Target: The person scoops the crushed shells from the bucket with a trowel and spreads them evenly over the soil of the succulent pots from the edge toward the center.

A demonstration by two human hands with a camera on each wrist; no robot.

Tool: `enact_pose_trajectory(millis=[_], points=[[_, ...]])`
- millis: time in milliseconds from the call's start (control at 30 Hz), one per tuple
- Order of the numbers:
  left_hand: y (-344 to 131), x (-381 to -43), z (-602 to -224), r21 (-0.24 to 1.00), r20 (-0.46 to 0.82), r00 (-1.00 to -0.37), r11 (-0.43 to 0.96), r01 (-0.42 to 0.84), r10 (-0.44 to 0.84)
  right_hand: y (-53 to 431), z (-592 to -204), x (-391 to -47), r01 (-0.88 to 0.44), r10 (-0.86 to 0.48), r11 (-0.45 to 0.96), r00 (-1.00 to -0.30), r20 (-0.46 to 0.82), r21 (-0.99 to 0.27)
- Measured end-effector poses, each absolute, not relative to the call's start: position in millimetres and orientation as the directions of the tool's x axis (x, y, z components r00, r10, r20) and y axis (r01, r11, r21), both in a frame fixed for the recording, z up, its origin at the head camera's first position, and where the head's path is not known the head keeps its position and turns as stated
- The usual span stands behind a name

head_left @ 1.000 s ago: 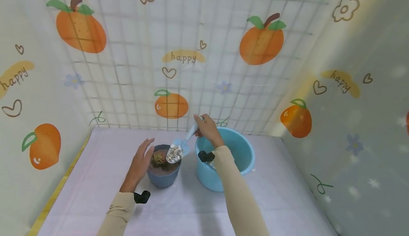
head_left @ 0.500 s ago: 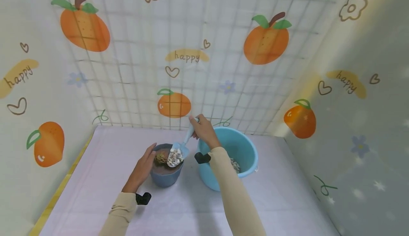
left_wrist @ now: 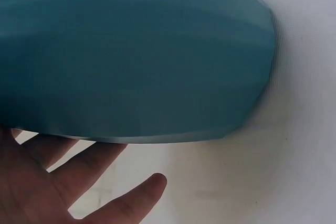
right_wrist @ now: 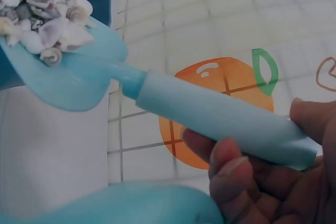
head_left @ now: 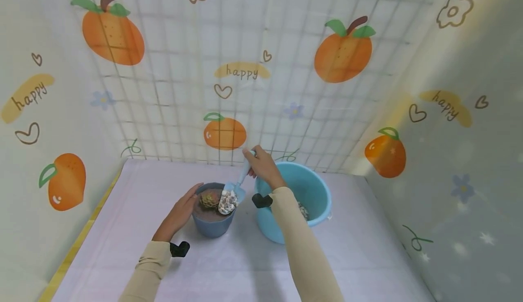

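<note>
My right hand holds a light blue hand trowel by its handle, fingers curled beneath and thumb on top. Small seashells, white, grey and tan, are heaped on the blade. The blade hangs over the right side of a blue-grey flowerpot. Inside the pot a succulent sits on brown soil. My left hand rests at the pot's left side; in the left wrist view its fingers are spread and straight along the pot wall.
A light blue bucket stands right of the pot, with more shells at its bottom, partly behind my right forearm. A pale cloth covers the table. A grid wall behind fruit-printed sheeting rises at the back.
The loaded trowel has shifted from beside the succulent to the pot's right edge, its shells still on it. My left hand has come up against the pot.
</note>
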State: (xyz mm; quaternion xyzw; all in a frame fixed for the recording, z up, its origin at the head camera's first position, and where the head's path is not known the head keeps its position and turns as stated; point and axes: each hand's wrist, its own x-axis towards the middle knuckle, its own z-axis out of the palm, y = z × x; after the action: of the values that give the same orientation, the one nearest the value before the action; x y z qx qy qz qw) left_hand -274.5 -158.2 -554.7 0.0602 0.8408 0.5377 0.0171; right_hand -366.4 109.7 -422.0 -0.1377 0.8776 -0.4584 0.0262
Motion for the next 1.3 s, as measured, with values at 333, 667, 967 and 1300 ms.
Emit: enact_pose_trajectory(millis=[333, 667, 967, 1300], points=[[-151, -273, -556, 0.971, -0.109, -0.99, 0.223, -0.086, 0.094, 112, -421, -362, -0.258, -0.266, 0.552, -0.956, 0.126, -0.793], [-156, -276, -560, 0.976, -0.094, -0.985, 0.21, -0.062, 0.144, 112, -427, -365, -0.263, -0.269, 0.53, -0.954, 0.135, -0.806], [-158, -277, -558, 0.967, -0.117, -0.985, 0.239, -0.083, 0.13, 111, -424, -365, -0.258, -0.27, 0.532, -0.954, 0.127, -0.807], [-153, -258, -559, 0.955, -0.071, -0.996, 0.291, -0.05, 0.06, 111, -423, -365, -0.278, -0.275, 0.58, -0.952, 0.138, -0.766]])
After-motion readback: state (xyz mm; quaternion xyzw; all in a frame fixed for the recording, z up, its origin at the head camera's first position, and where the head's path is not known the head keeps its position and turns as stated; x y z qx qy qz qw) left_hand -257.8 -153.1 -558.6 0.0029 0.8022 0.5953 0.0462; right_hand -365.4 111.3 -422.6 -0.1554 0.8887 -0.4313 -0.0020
